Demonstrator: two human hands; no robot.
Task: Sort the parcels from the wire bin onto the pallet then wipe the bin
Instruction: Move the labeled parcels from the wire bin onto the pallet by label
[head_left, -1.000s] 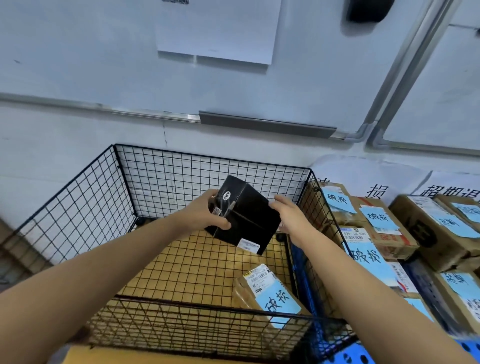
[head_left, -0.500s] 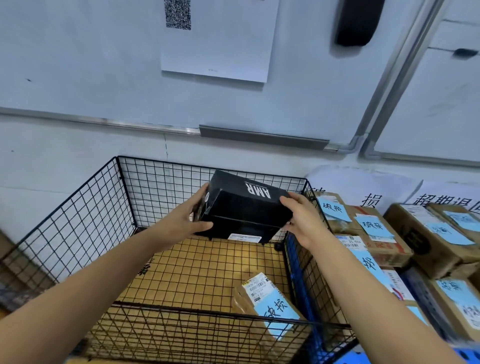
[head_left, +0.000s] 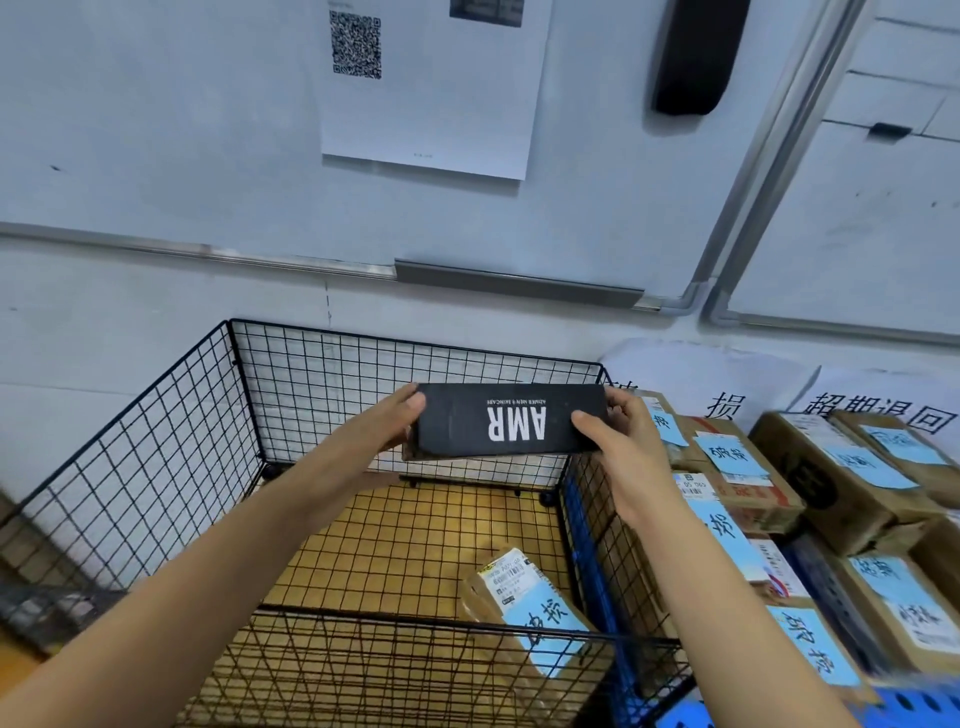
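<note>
Whiteboard wall (head_left: 208, 130) behind w/ a QR sheet (head_left: 431, 88) taped up; below it stands the wire bin (head_left: 415, 343), w/ the blue pallet (head_left: 914, 709) just to its right, stacked w/ brown parcels (head_left: 727, 467) bearing blue notes. Step in hand: sorting, bin-to-pallet transfer. The black box (head_left: 511, 423) marked AMR is held level above the bin's back-right corner, approx at rim height. The left hand (head_left: 384, 431) grips its left end, the right hand (head_left: 618, 441) its right end, thumbs on the near face. One taped parcel (head_left: 530, 608) w/ a blue note lies in the bin's front-right corner, so wiping is prob. not due yet. Nxt move calls for swinging the box right, clear of the rim, & finding a flat gap on the stack.
</note>
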